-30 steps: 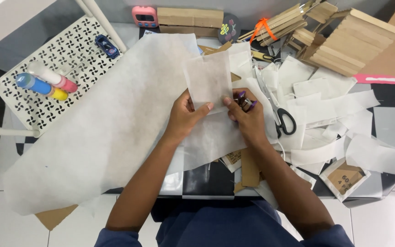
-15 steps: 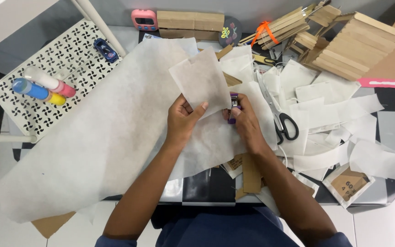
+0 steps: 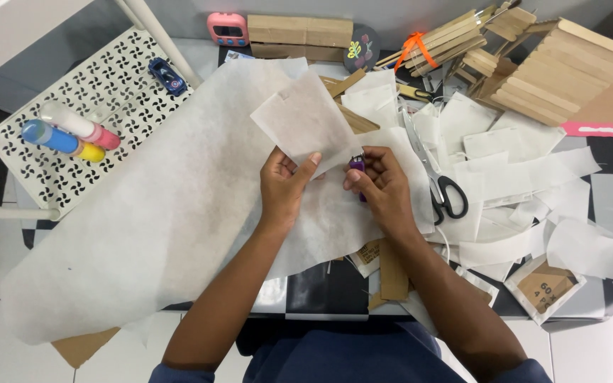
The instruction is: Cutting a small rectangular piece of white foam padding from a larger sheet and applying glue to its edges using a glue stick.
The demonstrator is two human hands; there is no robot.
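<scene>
Left hand point(image 3: 283, 186) pinching the lower edge of a small white paper square point(image 3: 305, 122), lifted above the big white sheet point(image 3: 150, 213) at centre. Right hand point(image 3: 381, 184) clenched around a small purple object point(image 3: 357, 165), probably a glue stick, tip meeting the square's corner at 5 o'clock. Best done by keeping the square taut and flat, dabbing only along the edge, sparing the sheet beneath. Scissors point(image 3: 443, 186) lying at 3 o'clock of the right hand; wooden stick bundles point(image 3: 555, 64) toward 1 o'clock; paint bottles point(image 3: 69, 131) at 9 o'clock on the perforated white rack point(image 3: 108, 85).
</scene>
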